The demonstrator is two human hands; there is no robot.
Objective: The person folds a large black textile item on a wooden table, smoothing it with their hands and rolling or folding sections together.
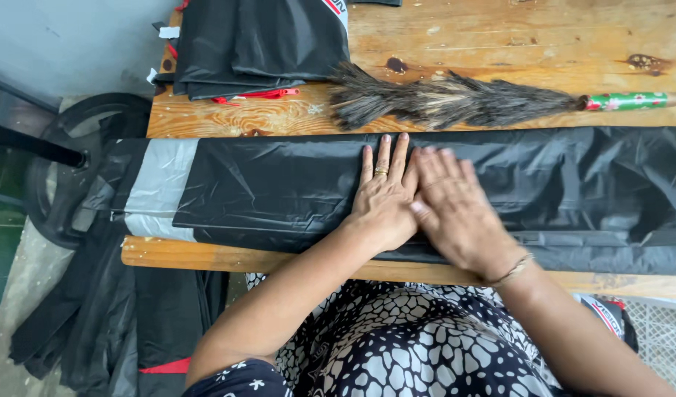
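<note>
A long strip of folded black plastic sheet point(279, 187) with a grey band at its left end lies across the wooden table point(499, 44). My left hand point(382, 195), with a ring on one finger, presses flat on the middle of the sheet, fingers pointing away from me. My right hand point(455, 209), with a thin bracelet at the wrist, lies flat right beside it, and its fingers touch the left hand. Neither hand grips anything.
A feather duster point(441, 99) with a green patterned handle lies behind the sheet. A pile of folded black plastic point(257, 44) with red ties sits at the table's back left. More black plastic point(117, 309) hangs to the floor at left, by a dark wheel point(66, 176). A white crate point(661, 331) is at lower right.
</note>
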